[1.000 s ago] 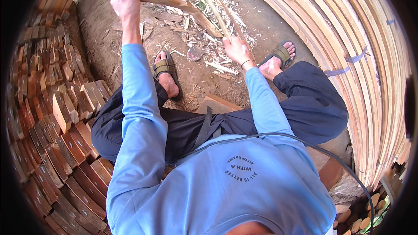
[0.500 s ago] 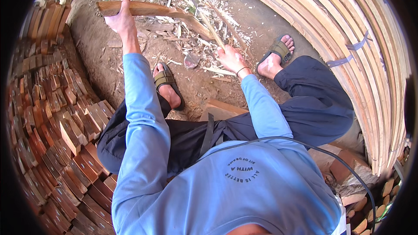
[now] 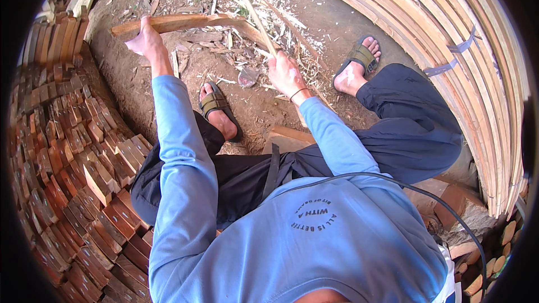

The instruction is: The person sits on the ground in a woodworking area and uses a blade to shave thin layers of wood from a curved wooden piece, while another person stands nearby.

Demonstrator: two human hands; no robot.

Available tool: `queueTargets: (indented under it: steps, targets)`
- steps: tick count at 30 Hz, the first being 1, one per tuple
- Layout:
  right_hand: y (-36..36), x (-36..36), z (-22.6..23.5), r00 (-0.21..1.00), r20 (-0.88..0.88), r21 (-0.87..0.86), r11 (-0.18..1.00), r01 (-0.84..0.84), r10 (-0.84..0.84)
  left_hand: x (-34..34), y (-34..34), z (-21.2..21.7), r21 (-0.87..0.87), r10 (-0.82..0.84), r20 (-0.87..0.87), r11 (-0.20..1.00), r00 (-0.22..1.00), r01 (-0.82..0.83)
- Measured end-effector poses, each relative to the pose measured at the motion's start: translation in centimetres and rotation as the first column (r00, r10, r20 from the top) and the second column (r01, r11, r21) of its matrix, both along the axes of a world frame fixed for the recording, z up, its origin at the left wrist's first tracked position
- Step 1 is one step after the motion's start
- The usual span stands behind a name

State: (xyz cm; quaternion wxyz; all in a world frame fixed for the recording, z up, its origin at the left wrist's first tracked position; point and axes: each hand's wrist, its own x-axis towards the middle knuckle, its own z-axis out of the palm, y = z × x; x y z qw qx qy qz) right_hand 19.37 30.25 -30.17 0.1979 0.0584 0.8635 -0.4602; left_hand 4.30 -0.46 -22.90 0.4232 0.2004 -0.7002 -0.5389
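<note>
we noted the left hand (image 3: 147, 41) gripping the curved wood strip (image 3: 191, 22), its long axis running rightward; the right hand (image 3: 285, 70) clasped a blade (image 3: 255, 17) meeting its far end.

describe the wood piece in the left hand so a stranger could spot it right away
On the dirt ground ahead of the seated person's sandalled feet, the left hand holds up a long curved wooden piece. Unlike the small chips scattered beneath, it is one big bent slab.

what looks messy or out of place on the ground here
Wood shavings and splinters lie strewn over the dirt around the bent wooden piece, which the left hand holds. The stacked wood blocks look orderly.
</note>
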Motion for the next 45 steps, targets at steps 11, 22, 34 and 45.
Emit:
queueTargets:
  steps: [11, 22, 34, 45]
  targets:
    - [-0.1, 0.1, 0.5, 0.989, -0.094, 0.07, 0.992, -0.104, 0.11, 1.8, -1.1, -0.7, 0.065, -0.002, 0.022, 0.998, 1.0, 0.0]
    - [-0.9, 0.4, -1.4, 0.988, -0.118, 0.091, 0.992, -0.087, 0.098, 3.7, -3.7, -3.0, 0.149, 0.052, 0.122, 0.986, 0.991, -0.07]
    - [-0.6, 1.2, -3.4, 0.972, -0.173, 0.058, 0.987, -0.148, 0.156, 4.3, -4.9, -3.7, 0.215, -0.01, 0.071, 0.977, 0.997, -0.005]
    - [-1.5, 1.5, -7.9, 0.96, -0.246, 0.121, 0.987, -0.108, 0.135, 3.7, -1.7, -1.3, 0.186, 0.002, 0.038, 0.982, 0.999, -0.009]
